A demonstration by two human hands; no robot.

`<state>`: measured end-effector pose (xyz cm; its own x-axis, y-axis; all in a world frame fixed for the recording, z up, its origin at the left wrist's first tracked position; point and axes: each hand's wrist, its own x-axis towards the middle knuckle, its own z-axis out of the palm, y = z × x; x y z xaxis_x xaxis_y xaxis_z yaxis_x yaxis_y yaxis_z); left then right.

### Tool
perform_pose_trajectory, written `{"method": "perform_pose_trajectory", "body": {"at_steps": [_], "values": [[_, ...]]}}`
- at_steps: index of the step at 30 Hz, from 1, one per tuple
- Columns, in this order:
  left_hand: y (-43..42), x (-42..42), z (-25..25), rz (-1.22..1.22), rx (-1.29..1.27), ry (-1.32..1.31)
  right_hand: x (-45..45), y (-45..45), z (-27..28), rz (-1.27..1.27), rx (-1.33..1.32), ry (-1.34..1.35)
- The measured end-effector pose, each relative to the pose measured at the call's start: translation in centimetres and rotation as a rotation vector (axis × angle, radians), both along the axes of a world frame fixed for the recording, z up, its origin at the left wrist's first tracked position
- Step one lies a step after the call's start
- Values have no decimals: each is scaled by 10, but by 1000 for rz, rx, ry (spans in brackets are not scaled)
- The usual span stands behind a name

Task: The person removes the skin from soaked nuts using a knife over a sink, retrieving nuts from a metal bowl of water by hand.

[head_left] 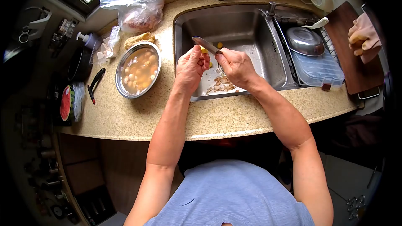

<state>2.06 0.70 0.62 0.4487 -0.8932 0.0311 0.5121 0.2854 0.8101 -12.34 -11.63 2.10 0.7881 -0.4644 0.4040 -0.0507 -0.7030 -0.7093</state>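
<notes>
Over the sink (230, 19), at its near left part, both hands work close together, bare. Left hand (189, 69): grip closed in a pinch, small yellow piece (204, 50) between thumb and fingers, other fingers curled under. Right hand (238, 65): grip clenched round the handle of a knife (206, 44), blade slanting up and toward the left hand. Pinch leaves part of the piece exposed, likely to give the blade access; blade runs right by it, contact unclear. Hands probably kept over the basin so scraps drop inside; brownish scraps (222, 85) lie on its floor below, plus a yellow bit (220, 45) farther back. Metal bowl (118, 77) with cloudy liquid and round pale pieces (140, 71) sits on the table (146, 119), left of the sink, presumably for easy reach by the left hand. Relative to grip: yellow piece is at the left fingertips, to the left of the right fist, blade between fist and piece; bowl stands apart from both hands, on the left hand's outer side.
</notes>
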Motion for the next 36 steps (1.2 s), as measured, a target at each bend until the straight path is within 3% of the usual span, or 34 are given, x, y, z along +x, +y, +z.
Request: {"method": "perform_pose_trajectory", "body": {"at_steps": [9, 16, 21, 31, 33, 36], "values": [[0, 0, 0, 58, 45, -297, 0, 1, 2, -53, -42, 34], [-2, -3, 0, 94, 83, -219, -3, -2, 8, -8, 12, -38], [1, -3, 2, 101, 111, -314, -5, -5, 10, -40, 44, 155], [0, -4, 4, 91, 90, -281, -6, -9, 13, -16, 57, 151], [-1, -6, 5, 85, 120, -412, -7, -6, 22, 18, 323, -80], [1, -8, 10, 38, 169, -600, -5, -6, 22, 70, 436, -179]]}}
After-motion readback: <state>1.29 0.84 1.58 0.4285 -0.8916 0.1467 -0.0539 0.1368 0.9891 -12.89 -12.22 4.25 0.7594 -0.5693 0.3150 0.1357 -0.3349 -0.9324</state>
